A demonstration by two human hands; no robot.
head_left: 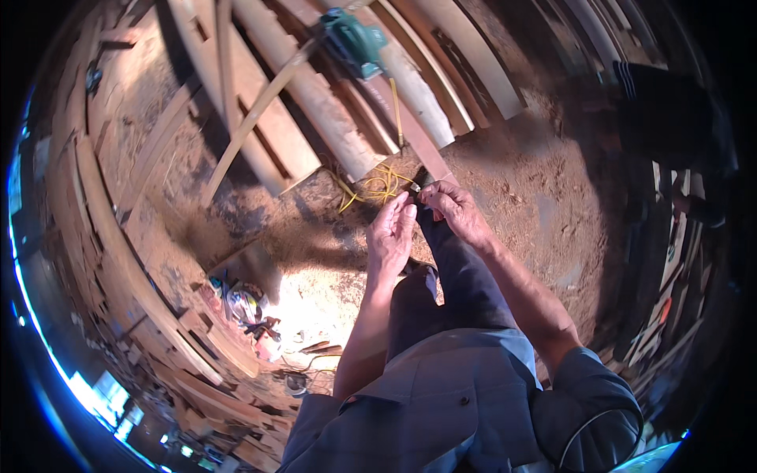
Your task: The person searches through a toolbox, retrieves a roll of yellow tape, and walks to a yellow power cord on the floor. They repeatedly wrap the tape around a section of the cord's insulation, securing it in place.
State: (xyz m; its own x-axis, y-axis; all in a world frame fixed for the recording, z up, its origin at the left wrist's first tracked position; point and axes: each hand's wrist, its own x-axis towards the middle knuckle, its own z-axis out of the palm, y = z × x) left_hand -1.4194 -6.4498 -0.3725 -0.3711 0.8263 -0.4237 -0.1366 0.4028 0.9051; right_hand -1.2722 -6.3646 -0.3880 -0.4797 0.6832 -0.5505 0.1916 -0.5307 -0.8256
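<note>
My left hand (389, 230) and my right hand (459, 211) come together in front of my body, over my dark trousers. The right thumb and fingers are pinched on a small thing with a pale, shiny bit, too small to make out. The left hand, palm partly up, has its thumb and fingers closed toward the same spot; what they hold is hidden. Just beyond the fingertips, a tangled yellow cord (382, 184) lies at the ends of the boards. Farther off, a green power tool (354, 42) rests on a long reddish plank (415, 135).
Several thick boards (315, 118) lie side by side ahead, with a thin wood strip (258, 117) across them. Wood scraps (118, 260) are heaped along the left. Bags and small items (246, 311) sit on the sawdust-covered ground (520, 189). A person in dark clothes (670, 118) is at right.
</note>
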